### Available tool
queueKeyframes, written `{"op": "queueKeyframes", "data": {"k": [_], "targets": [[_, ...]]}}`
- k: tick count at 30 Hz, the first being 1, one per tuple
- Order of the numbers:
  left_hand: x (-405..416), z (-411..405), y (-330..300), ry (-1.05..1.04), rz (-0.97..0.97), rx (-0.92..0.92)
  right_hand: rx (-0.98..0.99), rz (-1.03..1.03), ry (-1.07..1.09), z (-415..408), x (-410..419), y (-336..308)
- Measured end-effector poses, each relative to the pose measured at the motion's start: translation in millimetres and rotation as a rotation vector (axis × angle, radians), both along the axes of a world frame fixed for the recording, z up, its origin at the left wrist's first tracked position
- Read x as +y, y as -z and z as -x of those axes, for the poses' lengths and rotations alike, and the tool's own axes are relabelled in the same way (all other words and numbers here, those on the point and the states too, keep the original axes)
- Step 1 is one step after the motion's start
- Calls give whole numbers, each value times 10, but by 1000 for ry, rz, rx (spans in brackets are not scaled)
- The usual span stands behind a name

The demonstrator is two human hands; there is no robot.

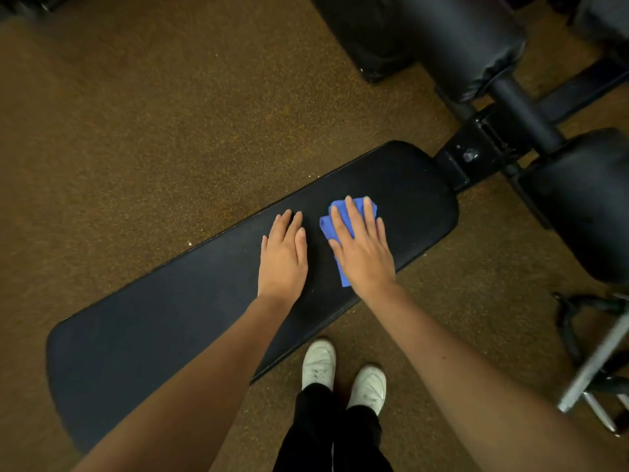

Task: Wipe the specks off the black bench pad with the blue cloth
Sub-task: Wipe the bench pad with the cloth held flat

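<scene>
I see the black bench pad [190, 301] lying long and narrow across the brown speckled floor [136, 114], its long axis running from the near left up to the far right, where its rounded end meets the black metal frame [476, 155]. My right hand [364, 253] lies flat with fingers straight and spread, pressing the blue cloth [340, 216] onto the pad toward that far-right end; the cloth is folded and shows past my fingertips and along the thumb side. My left hand [284, 257] rests flat on the bare pad just beside it, fingers straight and close together, holding nothing. Both hands sit between the pad's two long edges, the left nearer the far edge. To the left of my hands a long stretch of pad surface runs open down to its near-left end; to the right only a short stretch remains before the rounded end. A few pale specks [189, 244] lie on the floor just off the far edge. My white shoes [343, 376] stand close to the pad's near edge, and black padded rollers [469, 46] lie far right.
</scene>
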State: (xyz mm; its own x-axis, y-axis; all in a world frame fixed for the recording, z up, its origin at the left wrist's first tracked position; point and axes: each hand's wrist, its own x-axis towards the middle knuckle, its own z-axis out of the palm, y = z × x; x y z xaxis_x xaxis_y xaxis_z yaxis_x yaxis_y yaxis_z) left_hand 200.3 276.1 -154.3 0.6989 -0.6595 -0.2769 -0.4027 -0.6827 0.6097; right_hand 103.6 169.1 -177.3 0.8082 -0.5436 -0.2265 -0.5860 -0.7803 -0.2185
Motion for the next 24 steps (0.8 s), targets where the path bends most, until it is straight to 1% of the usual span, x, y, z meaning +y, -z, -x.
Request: {"op": "queueKeyframes", "data": {"k": [3,5,8,9,11,12,13,14,15,16,17,18,19,22,24], "targets": [[-37,-32,-14,5,15,-26,12,10,133,19,-217,-24],[-76,-29,-39,5,30,-40,20,-2,231,36,-202,-76],[-180,17,-96,-10,42,-55,26,-96,324,88,-39,-143],[-226,42,-104,-9,34,-57,2,-154,338,115,14,-173],[-336,102,-115,-16,-6,-23,-116,-273,388,190,76,-249],[-398,136,-120,-28,-35,13,-191,-273,440,241,84,-287],[-462,174,-130,-40,-68,51,-237,-220,516,296,81,-317],[-523,222,-141,-45,-105,83,-243,-172,618,344,69,-349],[-576,278,-147,-39,-139,108,-217,-184,730,384,54,-381],[-625,338,-153,-27,-169,130,-186,-271,834,406,42,-410],[-667,399,-152,-13,-199,152,-165,-405,919,413,37,-423],[-696,455,-155,-3,-226,169,-156,-531,980,407,34,-429],[-715,501,-153,-3,-250,175,-150,-615,1013,397,31,-429],[-716,566,-138,-33,-263,176,-134,-704,1041,381,26,-442],[-693,580,-130,-72,-216,238,-107,-710,1019,404,32,-451]]}}
